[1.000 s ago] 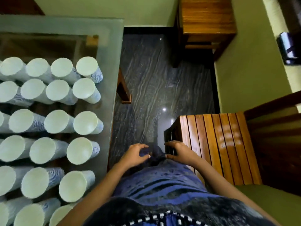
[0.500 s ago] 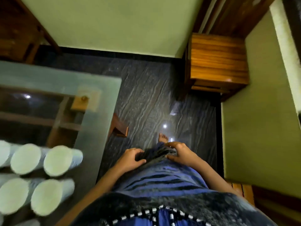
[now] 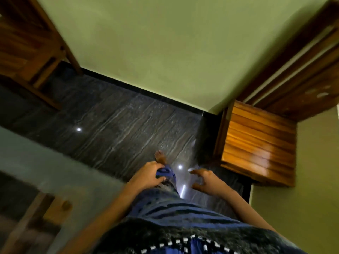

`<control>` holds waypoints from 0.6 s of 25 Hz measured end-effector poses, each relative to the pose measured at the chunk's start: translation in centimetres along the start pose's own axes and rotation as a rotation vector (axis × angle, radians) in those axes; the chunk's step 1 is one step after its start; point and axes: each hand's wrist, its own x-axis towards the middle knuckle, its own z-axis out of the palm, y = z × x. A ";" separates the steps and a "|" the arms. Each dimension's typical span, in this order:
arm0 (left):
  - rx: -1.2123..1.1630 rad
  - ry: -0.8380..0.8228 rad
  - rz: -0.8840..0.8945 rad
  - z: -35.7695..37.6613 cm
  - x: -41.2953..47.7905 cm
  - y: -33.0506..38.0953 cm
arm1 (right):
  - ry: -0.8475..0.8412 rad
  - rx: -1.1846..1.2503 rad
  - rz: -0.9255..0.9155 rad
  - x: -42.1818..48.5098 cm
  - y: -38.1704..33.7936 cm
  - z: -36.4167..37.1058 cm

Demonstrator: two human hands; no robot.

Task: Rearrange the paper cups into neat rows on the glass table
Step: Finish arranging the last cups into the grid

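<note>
No paper cup is in view now. Only a corner of the glass table (image 3: 31,162) shows at the lower left, with its wooden frame under the frosted rim. My left hand (image 3: 148,174) grips a fold of the blue striped cloth (image 3: 165,173) that I wear, low in the middle of the view. My right hand (image 3: 205,181) hovers beside it with its fingers spread and loosely bent, holding nothing. A bare foot (image 3: 161,157) shows on the floor just beyond my left hand.
Dark veined floor (image 3: 119,129) runs between the table and a green wall (image 3: 146,52). A slatted wooden stool (image 3: 256,143) stands at the right against the wall. A wooden chair or frame (image 3: 27,48) fills the upper left.
The view has swung up and right, away from the table, so the cups have left the frame. My right hand has let go of the cloth and spread open. My left hand still holds it.
</note>
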 end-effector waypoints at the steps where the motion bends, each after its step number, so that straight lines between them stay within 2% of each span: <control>1: -0.009 0.001 0.011 -1.7 2.6 -0.1 | 0.003 -0.027 -0.008 2.4 -0.2 -2.4; 4: -0.071 0.029 -0.011 -7.9 9.2 -0.5 | 0.019 -0.076 -0.045 9.4 -2.3 -9.9; 8: -0.195 0.183 -0.092 -14.9 13.0 -1.8 | -0.032 -0.157 -0.179 18.3 -8.0 -17.6; 11: -0.340 0.298 -0.245 -18.3 13.0 -4.5 | -0.125 -0.201 -0.328 24.9 -13.5 -21.2; 15: -0.605 0.561 -0.515 -20.6 11.6 -7.7 | -0.333 -0.237 -0.516 33.3 -20.6 -23.3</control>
